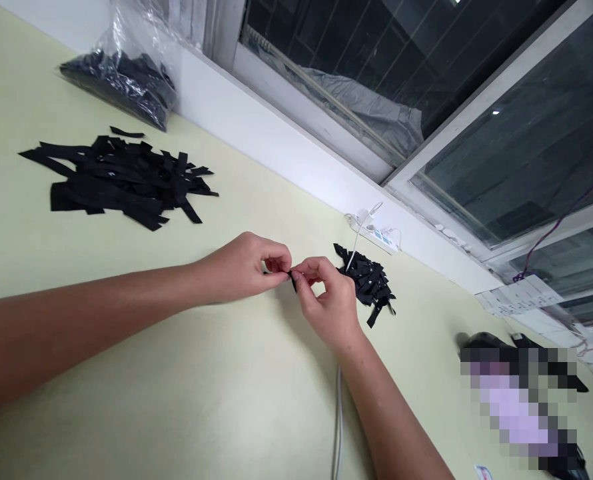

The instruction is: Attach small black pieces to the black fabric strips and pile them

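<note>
Both hands meet above the middle of the table, pinching one small black fabric strip point(293, 281) between fingertips. My left hand point(244, 268) grips it from the left with thumb and forefinger. From the right, my right hand point(328, 293) pinches the same strip, its short end hanging below the fingertips. Most of the strip is covered by the fingers. Beyond my left hand lies a loose pile of black strips point(126, 177). Just behind my right hand is a smaller pile of black strips point(371, 277), some with small shiny spots.
A clear plastic bag point(126, 73) of black material stands against the wall. A white power strip point(374, 233) sits by the wall; a pale cable point(339, 413) crosses the table point(216, 393) under my right arm. A blurred-out purple and black shape point(516, 407) lies at right.
</note>
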The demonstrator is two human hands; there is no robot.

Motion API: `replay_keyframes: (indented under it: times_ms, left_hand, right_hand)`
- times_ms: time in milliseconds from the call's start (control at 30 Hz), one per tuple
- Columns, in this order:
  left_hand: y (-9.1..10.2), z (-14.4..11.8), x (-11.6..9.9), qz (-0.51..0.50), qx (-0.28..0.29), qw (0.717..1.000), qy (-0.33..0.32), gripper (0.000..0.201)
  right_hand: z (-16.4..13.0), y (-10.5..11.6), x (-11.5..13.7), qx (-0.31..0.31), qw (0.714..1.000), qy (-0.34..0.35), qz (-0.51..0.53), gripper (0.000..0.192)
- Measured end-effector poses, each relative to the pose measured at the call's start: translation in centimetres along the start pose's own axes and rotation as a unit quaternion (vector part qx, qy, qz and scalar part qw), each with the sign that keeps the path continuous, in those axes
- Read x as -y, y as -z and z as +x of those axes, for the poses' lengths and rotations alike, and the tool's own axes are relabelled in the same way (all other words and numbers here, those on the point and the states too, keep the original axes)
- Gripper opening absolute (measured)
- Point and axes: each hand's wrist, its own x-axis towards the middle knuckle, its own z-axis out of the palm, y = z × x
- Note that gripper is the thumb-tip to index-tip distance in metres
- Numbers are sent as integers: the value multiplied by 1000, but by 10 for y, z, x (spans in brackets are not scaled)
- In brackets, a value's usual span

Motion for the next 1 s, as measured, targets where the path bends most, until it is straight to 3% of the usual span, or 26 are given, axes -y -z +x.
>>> replay_keyframes:
  times_ms: [233, 500, 833, 933, 1000]
  left_hand:
    - [-3, 0, -4, -55, -2, 998, 22, 9]
    - [-3, -1, -3, -57, 23, 997, 52, 13]
    - [0, 2, -3, -3, -1, 1000, -7, 9]
    - [1, 3, -2, 14, -5, 1000, -24, 8]
    - [2, 3, 0, 17, -19, 1000, -16, 9]
  right_hand:
    - [-1, -1, 3, -20, 998, -29, 56, 4]
    - [0, 1, 4, 19, 991, -83, 99, 6]
    - [0, 0, 8, 14, 987, -102, 123, 10]
    - [3, 11, 7, 19, 992, -88, 87, 14]
    - [4, 30, 2, -4, 996, -79, 29, 20]
